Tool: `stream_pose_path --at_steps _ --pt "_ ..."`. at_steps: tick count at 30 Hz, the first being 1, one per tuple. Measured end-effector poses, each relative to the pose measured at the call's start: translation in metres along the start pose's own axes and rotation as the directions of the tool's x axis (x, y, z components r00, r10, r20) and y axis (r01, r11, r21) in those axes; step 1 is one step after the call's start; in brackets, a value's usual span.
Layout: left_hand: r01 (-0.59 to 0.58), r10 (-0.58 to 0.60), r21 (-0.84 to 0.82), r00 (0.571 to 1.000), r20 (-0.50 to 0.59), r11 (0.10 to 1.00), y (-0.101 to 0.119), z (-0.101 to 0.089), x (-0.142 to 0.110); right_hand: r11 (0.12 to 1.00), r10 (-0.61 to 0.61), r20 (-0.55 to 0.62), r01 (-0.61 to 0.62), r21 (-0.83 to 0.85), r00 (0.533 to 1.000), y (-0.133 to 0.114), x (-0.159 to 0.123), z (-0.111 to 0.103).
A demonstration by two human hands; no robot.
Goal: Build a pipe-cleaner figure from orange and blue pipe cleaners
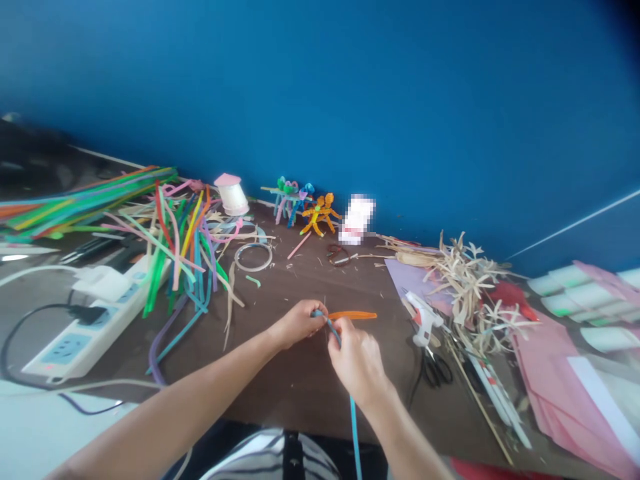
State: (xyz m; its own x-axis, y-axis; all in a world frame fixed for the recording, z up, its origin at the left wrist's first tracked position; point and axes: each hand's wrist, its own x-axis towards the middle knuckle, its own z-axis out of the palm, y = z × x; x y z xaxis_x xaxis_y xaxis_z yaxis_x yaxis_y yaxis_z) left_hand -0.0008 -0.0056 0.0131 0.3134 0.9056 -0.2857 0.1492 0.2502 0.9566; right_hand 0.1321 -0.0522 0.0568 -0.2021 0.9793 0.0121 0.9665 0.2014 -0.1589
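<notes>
A light blue pipe cleaner (pixel 355 433) runs between my two hands, and its long tail hangs down past the table's front edge. My left hand (pixel 303 321) pinches it at a small bent end. Close beside it, my right hand (pixel 356 357) grips the same pipe cleaner a little further along. Just beyond my fingers an orange pipe cleaner piece (pixel 357 315) lies on the dark table (pixel 240 373). Whether it touches my hands is hidden by my fingers.
Bundled coloured pipe cleaners (pixel 175 240) and a power strip (pixel 75 347) lie left. Small pipe-cleaner figures (pixel 320 213), a silver ring (pixel 253 257) and a paper cup shape (pixel 233 197) stand behind. At right are a glue gun (pixel 425 317), scissors (pixel 435 368), dried strips (pixel 463 273) and pink sheets (pixel 560 387).
</notes>
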Motion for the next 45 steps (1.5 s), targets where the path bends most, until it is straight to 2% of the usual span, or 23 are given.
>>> stream_pose_path --at_steps 5,9,15,18,20,22,24,27,29,32,34,36,38,42,45 --pt "-0.013 0.017 0.093 0.999 -0.038 0.996 0.002 0.001 -0.003 0.999 0.025 0.008 -0.025 0.034 1.000 -0.001 0.003 0.003" --pt "-0.106 0.120 0.224 0.992 -0.049 0.969 0.003 0.002 -0.005 1.000 0.017 0.046 -0.018 0.025 0.999 -0.003 0.008 -0.002" --pt "-0.228 0.214 0.368 0.974 0.078 0.902 0.004 0.000 -0.008 0.992 -0.100 0.181 0.112 -0.055 0.978 0.001 0.022 -0.027" --pt "-0.271 0.230 0.369 0.961 0.152 0.889 0.005 -0.004 -0.008 0.980 -0.194 0.187 0.199 -0.007 0.963 0.008 0.032 -0.037" --pt "-0.282 0.224 0.372 0.956 0.191 0.884 0.006 -0.006 -0.008 0.974 -0.225 0.199 0.214 0.071 0.954 0.014 0.040 -0.040" --pt "-0.279 0.211 0.362 0.953 0.216 0.889 0.009 -0.009 -0.009 0.966 -0.219 0.246 0.173 0.195 0.944 0.021 0.049 -0.039" --pt "-0.271 0.198 0.318 0.950 0.243 0.909 0.011 -0.012 -0.010 0.929 -0.207 0.358 0.069 0.363 0.911 0.027 0.059 -0.036" --pt "-0.221 0.171 0.133 0.934 0.314 0.966 0.010 -0.015 -0.011 0.806 -0.246 0.545 -0.143 0.575 0.801 0.037 0.071 -0.029" --pt "-0.168 0.173 -0.045 0.923 0.344 0.985 0.008 -0.016 -0.010 0.709 -0.287 0.571 -0.230 0.667 0.769 0.041 0.076 -0.023" --pt "-0.125 0.201 -0.248 0.929 0.311 0.961 0.003 -0.017 -0.007 0.571 -0.310 0.583 -0.343 0.746 0.751 0.046 0.076 -0.015" --pt "-0.109 0.198 -0.311 0.942 0.271 0.944 0.002 -0.017 -0.006 0.480 -0.313 0.559 -0.380 0.791 0.768 0.046 0.073 -0.009" --pt "-0.106 0.193 -0.338 0.953 0.235 0.935 0.000 -0.017 -0.004 0.399 -0.297 0.493 -0.363 0.842 0.818 0.044 0.068 -0.004" --pt "-0.109 0.189 -0.343 0.959 0.209 0.933 -0.001 -0.017 -0.003 0.360 -0.254 0.448 -0.346 0.866 0.857 0.042 0.063 -0.001" --pt "-0.093 0.152 -0.319 0.974 0.167 0.943 -0.002 -0.015 -0.001 0.386 -0.160 0.379 -0.296 0.874 0.911 0.037 0.054 0.005" --pt "-0.081 0.127 -0.299 0.983 0.135 0.951 -0.003 -0.013 0.001 0.413 -0.133 0.223 -0.150 0.898 0.966 0.034 0.050 0.012"
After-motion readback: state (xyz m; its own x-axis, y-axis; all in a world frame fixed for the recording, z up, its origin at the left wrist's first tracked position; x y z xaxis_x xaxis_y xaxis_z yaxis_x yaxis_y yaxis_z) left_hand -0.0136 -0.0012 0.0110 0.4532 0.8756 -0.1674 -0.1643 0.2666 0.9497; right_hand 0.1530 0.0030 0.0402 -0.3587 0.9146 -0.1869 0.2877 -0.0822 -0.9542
